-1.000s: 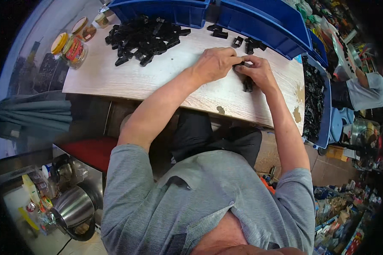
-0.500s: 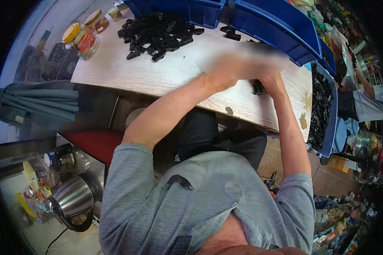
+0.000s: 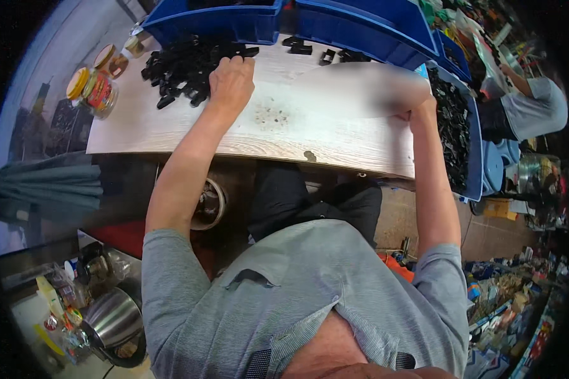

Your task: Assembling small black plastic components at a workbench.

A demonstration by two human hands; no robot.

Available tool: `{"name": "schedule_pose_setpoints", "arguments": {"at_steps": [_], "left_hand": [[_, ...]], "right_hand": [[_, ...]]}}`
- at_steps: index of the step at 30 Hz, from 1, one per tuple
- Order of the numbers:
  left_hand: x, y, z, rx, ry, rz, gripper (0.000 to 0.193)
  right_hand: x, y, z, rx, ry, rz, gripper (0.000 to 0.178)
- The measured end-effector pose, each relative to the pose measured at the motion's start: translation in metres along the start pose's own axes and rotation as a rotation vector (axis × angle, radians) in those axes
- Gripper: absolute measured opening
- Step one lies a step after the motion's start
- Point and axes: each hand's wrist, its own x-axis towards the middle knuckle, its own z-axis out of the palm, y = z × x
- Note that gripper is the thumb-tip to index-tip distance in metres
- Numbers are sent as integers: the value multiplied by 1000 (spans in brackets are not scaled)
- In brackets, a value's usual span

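A heap of small black plastic parts lies at the far left of the pale wooden table. My left hand rests at the heap's right edge, back upward, fingers curled together; whatever they may hold is hidden. Over the table's right end, my right hand is smeared by a blur that covers its fingers and anything in them. Close by on the right stands a blue bin filled with similar black parts. A few loose black parts lie along the table's back edge.
Large blue bins line the back of the table. A yellow-lidded jar and a smaller jar stand at the left. Below left is a metal kettle. Another person is at the far right.
My hands, together over the table's right half before, are now apart. The left has gone left to the heap, the right toward the right-hand bin. The whole view has shifted somewhat.
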Motion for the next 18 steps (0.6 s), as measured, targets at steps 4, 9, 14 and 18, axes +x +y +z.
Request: {"name": "schedule_pose_setpoints", "arguments": {"at_steps": [4,9,14,18], "left_hand": [[12,21,6,-134,-87,1,16],[13,26,8,-304,-82,-42,27],[12,16,-1,-530,-92,-24,35],[10,9,-6,-593,-135,-44,39]], "right_hand": [[13,-2,-49,58,190,-20,35],[8,5,-74,38,205,18,38],[-5,9,-75,-77,126,-129,52],[-14,5,-51,-182,-94,-101,55]]}}
